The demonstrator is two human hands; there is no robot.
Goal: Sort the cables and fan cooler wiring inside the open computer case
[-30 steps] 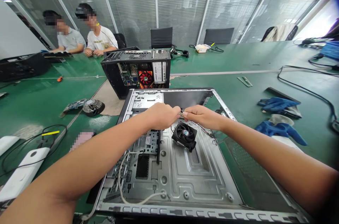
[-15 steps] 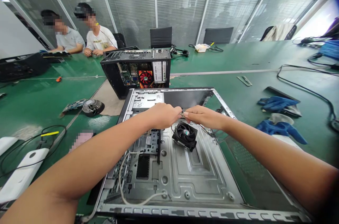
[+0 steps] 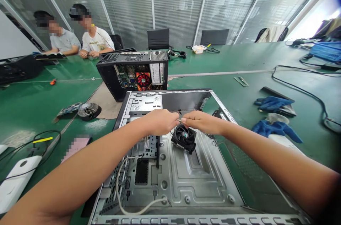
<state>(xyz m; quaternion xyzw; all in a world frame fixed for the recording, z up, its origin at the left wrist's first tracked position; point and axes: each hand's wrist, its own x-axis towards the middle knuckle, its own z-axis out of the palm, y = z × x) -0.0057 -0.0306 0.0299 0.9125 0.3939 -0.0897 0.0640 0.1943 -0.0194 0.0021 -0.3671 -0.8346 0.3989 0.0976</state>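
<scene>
Inside an open computer case (image 3: 207, 186) lying flat, both hands meet above a black cooling fan (image 3: 184, 136). My left hand (image 3: 159, 121) is closed, its thumb and fingers pinching a thin cable (image 3: 180, 120). Facing it, my right hand (image 3: 204, 122) pinches the same cable a short way along, just over the fan's upper edge. Most of the cable is hidden by the fingers. The fan rests tilted on the bare metal floor of the case. A pale grey cable (image 3: 118, 186) loops along the case's left side.
Behind the case stands a second computer tower (image 3: 106, 79) with a red fan. Blue gloves (image 3: 277, 129) lie to the right, a white power strip (image 3: 22, 182) and a CPU cooler (image 3: 89, 110) to the left. Two people (image 3: 97, 42) sit at the far left of the green table (image 3: 226, 63).
The view has shifted slightly to the right. My hands stay pinched together over the fan with a small gap between them, and the fan appears unmoved in the case.
</scene>
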